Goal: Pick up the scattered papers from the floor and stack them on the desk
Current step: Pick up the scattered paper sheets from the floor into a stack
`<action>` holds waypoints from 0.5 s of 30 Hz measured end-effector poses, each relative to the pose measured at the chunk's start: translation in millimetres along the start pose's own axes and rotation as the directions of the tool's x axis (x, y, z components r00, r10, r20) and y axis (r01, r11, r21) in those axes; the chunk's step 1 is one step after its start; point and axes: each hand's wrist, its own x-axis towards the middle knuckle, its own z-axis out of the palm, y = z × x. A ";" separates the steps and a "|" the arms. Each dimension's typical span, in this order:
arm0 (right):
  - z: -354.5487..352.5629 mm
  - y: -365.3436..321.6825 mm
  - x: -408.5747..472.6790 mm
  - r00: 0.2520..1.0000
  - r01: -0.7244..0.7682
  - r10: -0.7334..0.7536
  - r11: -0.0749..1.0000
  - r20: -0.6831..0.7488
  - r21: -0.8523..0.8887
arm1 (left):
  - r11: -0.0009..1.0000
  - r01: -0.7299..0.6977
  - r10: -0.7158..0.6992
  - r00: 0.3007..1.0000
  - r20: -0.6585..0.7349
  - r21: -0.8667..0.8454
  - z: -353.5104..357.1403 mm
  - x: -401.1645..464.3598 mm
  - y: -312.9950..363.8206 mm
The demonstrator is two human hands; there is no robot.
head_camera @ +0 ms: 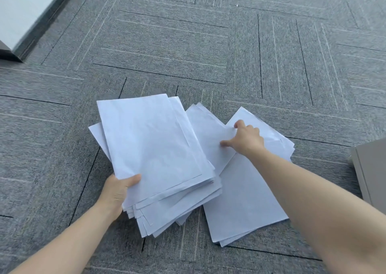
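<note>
At the far left a white wall (25, 8) meets the grey carpet floor (167, 43). The left hand (117, 192) holds a thick stack of white papers (154, 152) by its near left corner, thumb on top, grip closed round the edge (the sheets are unevenly aligned). Just right, partly under that stack, more loose papers (246, 194) lie on the floor; the right hand (245, 136) pinches the edge of one sheet there. A grey furniture corner (371, 169) sits at the right edge
</note>
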 end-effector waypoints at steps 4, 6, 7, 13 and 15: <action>-0.3 -13.1 1.6 0.999 0.024 -0.023 0.998 0.022 -0.065 | 1.000 0.000 0.000 1.000 0.001 -0.027 -1.7 -0.2 0.2; 1.4 -14.3 2.2 0.999 0.042 -0.042 0.998 0.006 -0.038 | 1.000 -0.004 0.004 1.000 0.003 -0.027 -3.5 0.8 0.5; 2.3 -13.1 2.1 0.999 0.044 -0.044 0.999 -0.004 0.001 | 1.000 -0.004 0.004 1.000 0.006 -0.027 -4.5 1.5 0.6; 10.8 7.7 -4.3 0.999 0.001 -0.015 0.952 0.042 0.305 | 0.999 -0.004 0.005 1.000 0.026 -0.035 -3.3 4.4 2.7; 10.7 14.9 -10.3 1.000 0.015 -0.019 0.936 0.008 0.353 | 0.999 -0.011 0.012 0.999 0.036 -0.033 -2.2 5.8 4.8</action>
